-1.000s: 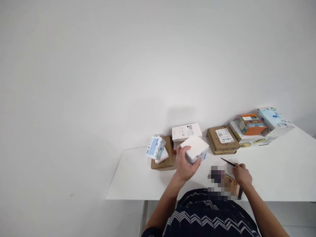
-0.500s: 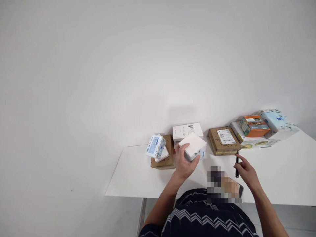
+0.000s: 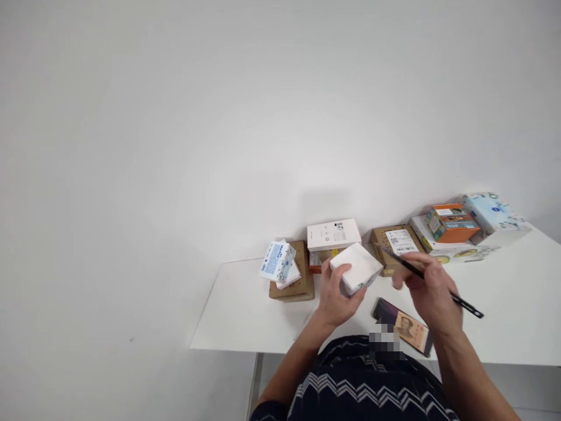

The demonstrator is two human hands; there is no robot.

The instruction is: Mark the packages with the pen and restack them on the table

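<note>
My left hand grips a small white box, thumb on one side and fingers on another. It is tilted above the table with its plain white face up; a printed pattern shows on its side. A slim black utility knife is in my right hand, held like a pen. Its thin tip points up and left, toward the white box but apart from it. Behind that tip lies a brown cardboard box with a white label, partly hidden by my right hand and the knife.
At the left, a blue-and-white box lies stacked over a brown box. A flat white box rests near the wall. An orange box and a light-blue box stand at right. A phone lies near the table's front edge.
My right hand has lifted and turned the knife, so it now slants toward the white box. My left hand has shifted the box slightly right and down. The phone shows more clearly.
</note>
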